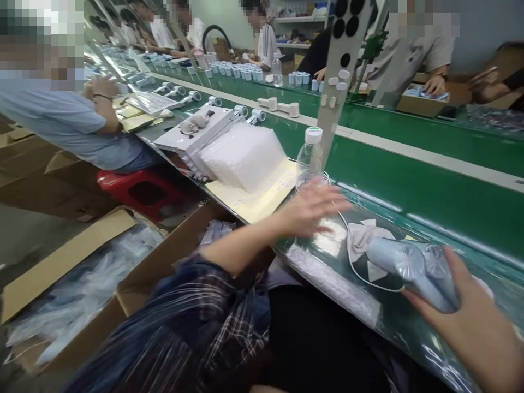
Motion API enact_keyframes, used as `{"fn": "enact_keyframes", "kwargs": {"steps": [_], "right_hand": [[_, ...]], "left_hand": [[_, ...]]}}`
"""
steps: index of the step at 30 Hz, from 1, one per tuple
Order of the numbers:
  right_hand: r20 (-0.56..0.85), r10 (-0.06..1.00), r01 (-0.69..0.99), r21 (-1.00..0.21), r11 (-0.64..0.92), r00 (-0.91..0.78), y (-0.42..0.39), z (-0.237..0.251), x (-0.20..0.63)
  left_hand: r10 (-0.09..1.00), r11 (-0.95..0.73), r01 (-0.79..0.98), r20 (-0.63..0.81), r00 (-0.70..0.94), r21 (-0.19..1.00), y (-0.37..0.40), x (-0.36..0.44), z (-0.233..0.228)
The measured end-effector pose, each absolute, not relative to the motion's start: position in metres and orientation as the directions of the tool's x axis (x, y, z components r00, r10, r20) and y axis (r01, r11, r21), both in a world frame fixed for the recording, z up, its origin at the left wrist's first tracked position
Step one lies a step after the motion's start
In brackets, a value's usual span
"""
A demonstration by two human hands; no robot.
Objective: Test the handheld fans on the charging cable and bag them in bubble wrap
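My left hand [313, 210] hovers above the near table edge with its fingers stretched out and nothing in it, slightly blurred. Just behind it stands a clear plastic bottle [310, 158] with a white cap. At the right, my right hand [470, 305] is closed around a light-blue piece [413, 267] wrapped in clear film, with a handle-like end pointing left; its exact kind I cannot make out. A white cable [347, 245] curves over the table between my hands. Beside it lies a crumpled grey-white cloth [362, 240]. A folded clear plastic bag [333, 281] rests along the edge.
A stack of white film bags [245, 155] lies on yellow sheets [274, 199] next to a white box [196, 131]. A green conveyor belt [429, 158] carries white and blue parts. Left below is an open carton [135, 262] of bagged pieces. Co-workers sit around; a metal post [335, 82] rises ahead.
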State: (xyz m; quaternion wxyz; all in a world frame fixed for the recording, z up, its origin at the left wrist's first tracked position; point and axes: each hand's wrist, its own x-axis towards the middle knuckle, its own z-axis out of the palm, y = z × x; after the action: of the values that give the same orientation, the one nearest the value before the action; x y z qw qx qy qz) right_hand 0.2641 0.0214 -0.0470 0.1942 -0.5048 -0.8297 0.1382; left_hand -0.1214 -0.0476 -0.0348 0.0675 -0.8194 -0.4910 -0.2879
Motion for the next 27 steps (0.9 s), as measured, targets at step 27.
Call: {"fn": "enact_keyframes", "kwargs": {"steps": [27], "right_hand": [[-0.007,1.0,0.986,-0.169,-0.001,0.0,0.032,-0.065,0.284]], "left_hand": [[0.814,-0.007,0.844,0.493,-0.307,0.537,-0.068,-0.117,0.059]]}}
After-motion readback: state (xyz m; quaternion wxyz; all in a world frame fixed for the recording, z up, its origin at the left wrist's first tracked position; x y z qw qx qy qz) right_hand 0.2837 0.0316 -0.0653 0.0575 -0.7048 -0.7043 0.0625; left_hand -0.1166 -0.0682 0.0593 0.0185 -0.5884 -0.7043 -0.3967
